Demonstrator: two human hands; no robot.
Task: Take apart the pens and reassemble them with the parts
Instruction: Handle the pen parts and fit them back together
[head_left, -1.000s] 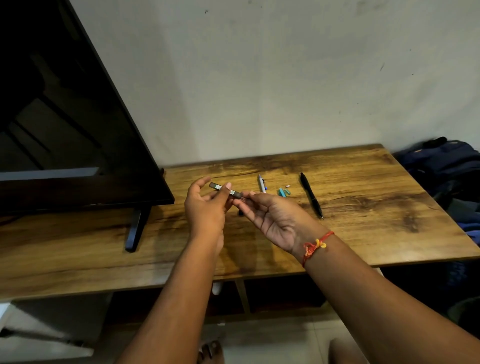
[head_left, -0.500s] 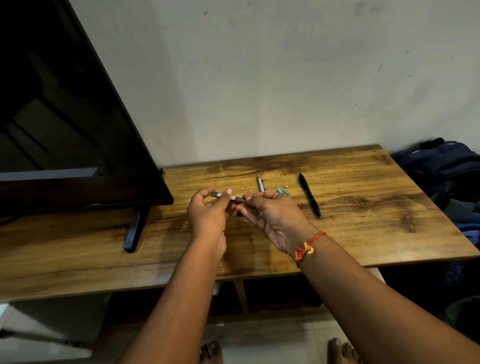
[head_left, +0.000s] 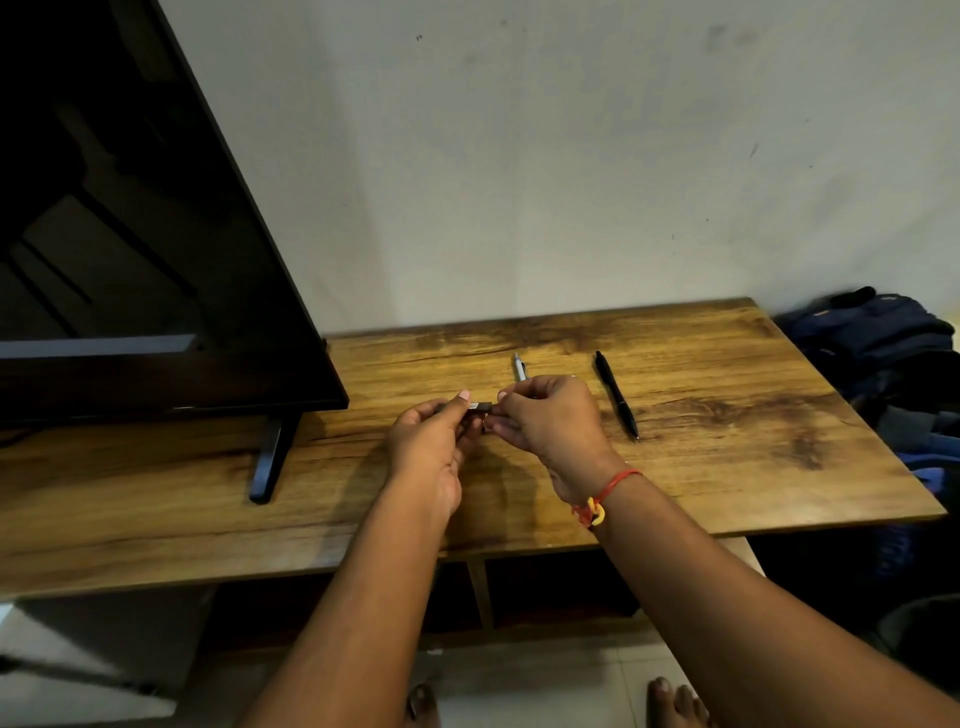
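Above the brown wooden table (head_left: 701, 467), the left hand (head_left: 431, 441) and the right hand (head_left: 550, 415) each pinch one end of a thin dark pen barrel (head_left: 477, 407), which seems light, stiff and rather slippery, so a grip near the joint looks safest.

No words, numbers or signs can be read on anything here; all of it is too small.

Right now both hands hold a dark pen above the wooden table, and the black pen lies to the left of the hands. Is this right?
Not quite: the head view shows the black pen lying on the wooden table to the right of the hands. The left hand and right hand do hold the dark pen.
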